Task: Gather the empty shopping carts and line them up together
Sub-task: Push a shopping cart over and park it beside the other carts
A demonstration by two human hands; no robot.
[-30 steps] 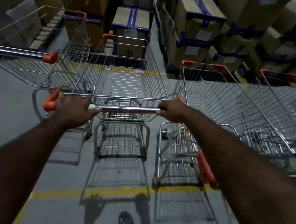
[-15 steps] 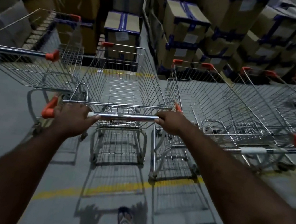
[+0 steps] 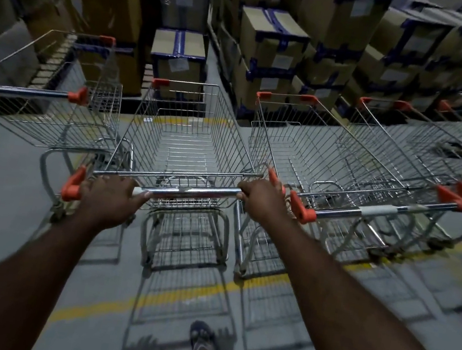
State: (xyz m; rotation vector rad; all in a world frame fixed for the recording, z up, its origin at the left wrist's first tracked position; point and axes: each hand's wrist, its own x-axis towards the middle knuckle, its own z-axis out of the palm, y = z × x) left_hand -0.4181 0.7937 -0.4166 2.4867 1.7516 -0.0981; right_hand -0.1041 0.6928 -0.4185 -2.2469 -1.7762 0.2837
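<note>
An empty wire shopping cart [image 3: 192, 127] with orange corner caps stands straight ahead of me. My left hand [image 3: 111, 197] grips the left end of its chrome handle bar [image 3: 191, 192], and my right hand [image 3: 262, 200] grips the right end. A second empty cart [image 3: 325, 159] sits close beside it on the right, its handle [image 3: 380, 210] level with mine. A third cart [image 3: 460, 155] stands further right. Another empty cart [image 3: 54, 106] stands at the left, turned sideways.
Stacked cardboard boxes [image 3: 272, 49] taped in blue fill the back wall, with a narrow aisle between stacks. A yellow line [image 3: 175, 295] crosses the grey floor under the carts. My sandalled foot [image 3: 202, 347] shows at the bottom.
The held cart has rolled forward alongside the right cart, whose handle has come into view level with mine. Both hands stayed on the bar.
</note>
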